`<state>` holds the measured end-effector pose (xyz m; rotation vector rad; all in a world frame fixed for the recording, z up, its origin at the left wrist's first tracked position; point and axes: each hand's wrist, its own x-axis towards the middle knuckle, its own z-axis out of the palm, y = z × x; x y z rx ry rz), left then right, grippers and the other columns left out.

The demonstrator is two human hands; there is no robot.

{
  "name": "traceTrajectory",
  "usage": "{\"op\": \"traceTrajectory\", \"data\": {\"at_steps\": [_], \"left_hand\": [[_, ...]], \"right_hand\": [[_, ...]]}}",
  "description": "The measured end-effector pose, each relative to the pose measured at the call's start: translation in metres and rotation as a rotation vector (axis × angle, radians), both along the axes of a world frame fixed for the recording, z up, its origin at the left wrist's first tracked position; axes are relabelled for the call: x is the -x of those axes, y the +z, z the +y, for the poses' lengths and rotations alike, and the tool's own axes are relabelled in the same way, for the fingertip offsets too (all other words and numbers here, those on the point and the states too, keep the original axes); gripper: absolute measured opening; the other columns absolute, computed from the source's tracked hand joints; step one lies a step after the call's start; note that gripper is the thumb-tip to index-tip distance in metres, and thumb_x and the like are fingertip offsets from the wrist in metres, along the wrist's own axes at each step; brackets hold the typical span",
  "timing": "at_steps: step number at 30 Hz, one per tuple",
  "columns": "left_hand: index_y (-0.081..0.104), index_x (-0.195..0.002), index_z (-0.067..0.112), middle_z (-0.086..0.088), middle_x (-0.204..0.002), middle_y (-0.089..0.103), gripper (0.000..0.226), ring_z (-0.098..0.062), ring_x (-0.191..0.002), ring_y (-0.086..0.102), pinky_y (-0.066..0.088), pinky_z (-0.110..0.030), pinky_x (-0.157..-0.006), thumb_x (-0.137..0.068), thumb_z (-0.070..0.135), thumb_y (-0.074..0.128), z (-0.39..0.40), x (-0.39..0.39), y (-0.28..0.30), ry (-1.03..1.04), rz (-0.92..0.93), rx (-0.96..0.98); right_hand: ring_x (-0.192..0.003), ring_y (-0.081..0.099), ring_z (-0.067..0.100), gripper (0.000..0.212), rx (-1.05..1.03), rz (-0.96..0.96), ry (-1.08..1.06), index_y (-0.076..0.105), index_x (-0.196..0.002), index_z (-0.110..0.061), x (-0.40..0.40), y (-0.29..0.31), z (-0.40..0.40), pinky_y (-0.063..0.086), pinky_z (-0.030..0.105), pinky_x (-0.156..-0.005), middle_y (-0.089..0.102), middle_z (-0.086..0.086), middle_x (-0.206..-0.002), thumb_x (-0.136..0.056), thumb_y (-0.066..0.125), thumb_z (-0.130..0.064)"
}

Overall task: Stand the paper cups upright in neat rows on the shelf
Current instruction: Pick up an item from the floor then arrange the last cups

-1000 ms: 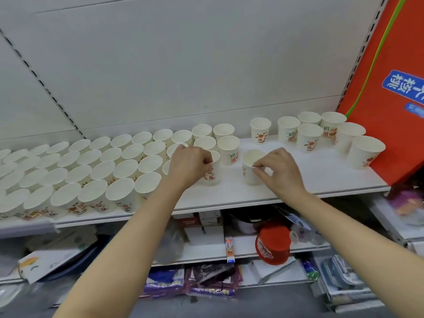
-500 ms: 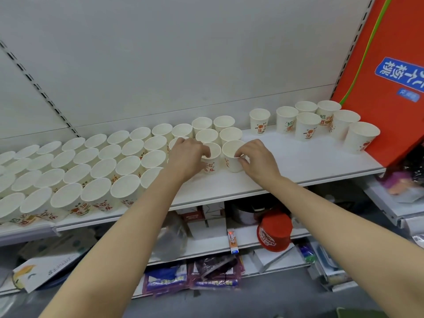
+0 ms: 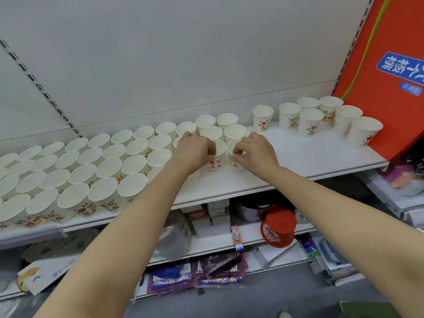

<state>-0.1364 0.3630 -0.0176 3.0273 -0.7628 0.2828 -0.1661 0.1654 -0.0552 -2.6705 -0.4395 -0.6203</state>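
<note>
We see both hands working at the middle of the white shelf (image 3: pixel 298 157), where the packed rows of upright paper cups (image 3: pixel 110 168) end. The left hand (image 3: pixel 195 152) has its fingers curled over the rim of one printed cup (image 3: pixel 216 157), and the right hand (image 3: pixel 254 152) pinches the rim and side of the neighbouring cup (image 3: pixel 234 154); the two cups stand just beside each other, perhaps touching, though the fingers hide the gap. From there the rows run to the shelf's left end, several deep from back wall to front edge. Toward the right end a looser group of cups (image 3: pixel 309 120) stands upright, well apart from the rows, near an orange carton (image 3: pixel 394 65) at the right corner. On the shelf below sits an upturned red tub (image 3: pixel 277 228).
</note>
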Motion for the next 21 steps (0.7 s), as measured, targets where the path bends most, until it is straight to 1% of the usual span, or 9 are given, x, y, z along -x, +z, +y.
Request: {"op": "traceTrajectory", "data": {"at_steps": [3, 6, 9, 11, 14, 17, 21], "left_hand": [[0.070, -0.091, 0.030, 0.008, -0.091, 0.073, 0.009, -0.017, -0.089, 0.062, 0.032, -0.032, -0.088, -0.087, 0.030, 0.063, 0.001, 0.000, 0.000, 0.000, 0.000, -0.001], [0.071, -0.093, 0.030, 0.009, -0.092, 0.073, 0.009, -0.017, -0.090, 0.062, 0.033, -0.032, -0.089, -0.088, 0.032, 0.063, 0.002, 0.001, -0.001, -0.004, 0.005, 0.004], [0.070, -0.095, 0.030, 0.008, -0.095, 0.073, 0.011, -0.016, -0.092, 0.062, 0.034, -0.032, -0.089, -0.088, 0.033, 0.063, 0.004, 0.001, -0.001, -0.005, 0.009, -0.010], [0.070, -0.100, 0.029, 0.008, -0.101, 0.072, 0.016, -0.016, -0.097, 0.062, 0.035, -0.032, -0.088, -0.088, 0.037, 0.064, 0.006, 0.002, -0.001, -0.010, 0.014, 0.017], [0.070, -0.108, 0.025, 0.007, -0.107, 0.070, 0.030, -0.018, -0.102, 0.061, 0.043, -0.033, -0.081, -0.087, 0.046, 0.066, 0.002, 0.003, 0.000, -0.039, -0.027, 0.182], [0.070, -0.109, 0.025, 0.005, -0.106, 0.069, 0.029, -0.019, -0.103, 0.060, 0.046, -0.034, -0.077, -0.088, 0.043, 0.064, -0.018, -0.002, 0.009, -0.076, -0.073, 0.266], [0.070, -0.108, 0.023, 0.003, -0.103, 0.068, 0.025, -0.020, -0.103, 0.058, 0.046, -0.033, -0.074, -0.090, 0.038, 0.062, -0.065, -0.023, 0.016, -0.112, -0.056, 0.246]], "right_hand": [[-0.087, 0.049, 0.021, 0.008, -0.022, 0.047, 0.033, 0.071, -0.080, -0.015, 0.005, 0.000, -0.006, 0.034, 0.029, -0.067, 0.066, -0.002, -0.079, -0.081, 0.072, -0.023], [-0.092, 0.050, 0.020, 0.004, -0.028, 0.062, 0.044, 0.072, -0.084, -0.016, 0.005, -0.001, -0.009, 0.040, 0.031, -0.063, 0.067, -0.003, -0.083, -0.083, 0.069, -0.019], [-0.095, 0.052, 0.022, 0.006, -0.018, 0.056, 0.023, 0.072, -0.088, -0.015, 0.001, -0.004, -0.009, 0.046, 0.035, -0.065, 0.068, -0.002, -0.088, -0.084, 0.067, -0.016], [-0.096, 0.054, 0.024, 0.009, -0.031, 0.019, 0.020, 0.072, -0.091, -0.015, 0.002, -0.008, -0.008, 0.049, 0.038, -0.069, 0.069, -0.001, -0.091, -0.082, 0.070, -0.016], [-0.096, 0.056, 0.024, 0.023, -0.086, -0.084, 0.014, 0.071, -0.098, -0.015, 0.007, -0.012, -0.015, 0.048, 0.034, -0.075, 0.069, 0.001, -0.097, -0.077, 0.076, -0.023], [-0.093, 0.059, 0.025, 0.023, -0.095, -0.154, -0.049, 0.070, -0.099, -0.014, 0.011, -0.011, -0.035, 0.048, 0.034, -0.075, 0.069, 0.002, -0.096, -0.079, 0.075, -0.024], [-0.087, 0.061, 0.029, 0.018, -0.083, -0.165, -0.164, 0.072, -0.096, -0.012, 0.011, -0.008, -0.075, 0.050, 0.037, -0.073, 0.071, 0.004, -0.092, -0.079, 0.075, -0.019]]}}
